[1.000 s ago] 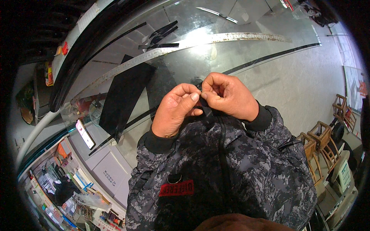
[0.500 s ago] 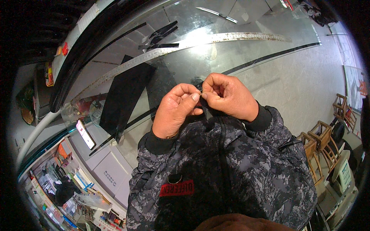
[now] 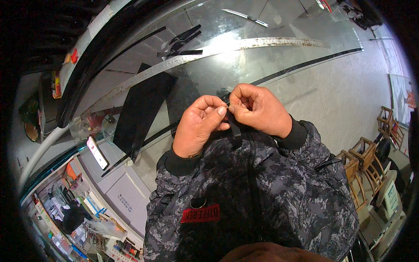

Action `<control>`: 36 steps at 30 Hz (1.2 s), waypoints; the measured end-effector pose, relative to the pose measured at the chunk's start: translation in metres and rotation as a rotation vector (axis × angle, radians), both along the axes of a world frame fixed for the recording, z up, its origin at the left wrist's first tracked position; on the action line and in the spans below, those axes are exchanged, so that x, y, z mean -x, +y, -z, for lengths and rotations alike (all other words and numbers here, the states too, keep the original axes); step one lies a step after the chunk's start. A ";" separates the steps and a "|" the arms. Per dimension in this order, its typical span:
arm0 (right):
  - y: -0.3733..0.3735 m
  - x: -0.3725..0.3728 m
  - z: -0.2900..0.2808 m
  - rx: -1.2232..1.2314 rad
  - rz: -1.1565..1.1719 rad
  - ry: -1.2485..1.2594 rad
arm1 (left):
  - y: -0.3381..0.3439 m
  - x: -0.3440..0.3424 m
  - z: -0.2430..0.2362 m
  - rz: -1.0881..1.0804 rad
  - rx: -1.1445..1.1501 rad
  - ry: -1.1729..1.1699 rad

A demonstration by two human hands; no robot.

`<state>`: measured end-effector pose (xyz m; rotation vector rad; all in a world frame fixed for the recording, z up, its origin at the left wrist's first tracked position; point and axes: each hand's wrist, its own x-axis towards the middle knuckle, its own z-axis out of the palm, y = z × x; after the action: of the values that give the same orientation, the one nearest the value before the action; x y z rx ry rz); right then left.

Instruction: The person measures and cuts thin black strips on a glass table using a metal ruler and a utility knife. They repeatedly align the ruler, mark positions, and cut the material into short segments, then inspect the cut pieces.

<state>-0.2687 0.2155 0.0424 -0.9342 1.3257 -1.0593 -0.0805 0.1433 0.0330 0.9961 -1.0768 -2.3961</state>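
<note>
Close in front of my jacket, my left hand (image 3: pixel 200 125) and my right hand (image 3: pixel 262 108) meet with their fingertips almost touching. Thumb and forefinger of each are pinched on the top end of a narrow black strip (image 3: pixel 234 125), which hangs down against the jacket. What exactly lies between the fingertips is too small to make out. Beyond them, a long metal ruler (image 3: pixel 253 42) runs across the glass tabletop (image 3: pixel 209 72). A large black sheet (image 3: pixel 144 107) lies left of my left hand.
Black offcuts (image 3: pixel 185 39) and a utility knife (image 3: pixel 245 17) lie on the far glass. At left, a phone (image 3: pixel 97 153) rests near a grey box (image 3: pixel 124 194) and a cluttered open drawer (image 3: pixel 83 209). Wooden chairs (image 3: pixel 364 161) stand at right.
The black strip's hanging part has swung into clearer view below the fingertips. Both hands keep nearly the same place and pinch.
</note>
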 end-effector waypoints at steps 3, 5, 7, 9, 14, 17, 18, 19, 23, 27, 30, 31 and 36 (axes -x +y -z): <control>0.001 -0.001 0.002 0.004 0.012 -0.008 | 0.000 0.001 0.001 0.003 0.029 -0.015; 0.001 -0.002 0.003 -0.002 0.013 -0.004 | 0.000 0.001 0.001 0.022 0.067 -0.033; 0.000 -0.003 0.004 0.015 0.035 -0.034 | 0.001 0.001 0.000 0.022 0.075 0.004; 0.000 -0.003 0.004 0.021 0.050 -0.060 | 0.003 0.003 -0.001 0.003 0.102 0.021; -0.001 -0.001 0.001 0.012 0.079 -0.101 | 0.005 0.005 -0.004 -0.036 0.158 0.013; -0.001 0.000 -0.001 0.007 0.086 -0.133 | 0.006 0.006 -0.005 -0.057 0.209 -0.001; 0.000 0.001 -0.001 -0.004 0.090 -0.157 | 0.006 0.006 -0.005 -0.060 0.270 -0.043; 0.000 0.002 -0.001 -0.012 0.094 -0.180 | 0.007 0.006 -0.006 -0.062 0.332 -0.085; -0.002 0.001 0.004 -0.014 0.153 -0.212 | 0.011 0.010 -0.007 -0.147 0.514 -0.219; 0.003 -0.002 0.005 0.019 0.129 -0.167 | 0.012 0.013 -0.008 -0.185 0.882 -0.347; 0.005 -0.005 0.005 0.023 0.116 -0.243 | 0.011 0.014 -0.009 -0.194 1.150 -0.367; 0.004 -0.006 0.005 0.018 0.117 -0.273 | 0.011 0.013 -0.010 -0.190 1.217 -0.370; 0.004 -0.005 0.001 -0.017 0.113 -0.344 | 0.010 0.010 -0.013 -0.164 1.423 -0.377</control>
<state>-0.2639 0.2195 0.0412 -0.6348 1.1076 -1.2320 -0.0903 0.1534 0.0455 0.8399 -2.1446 -0.7867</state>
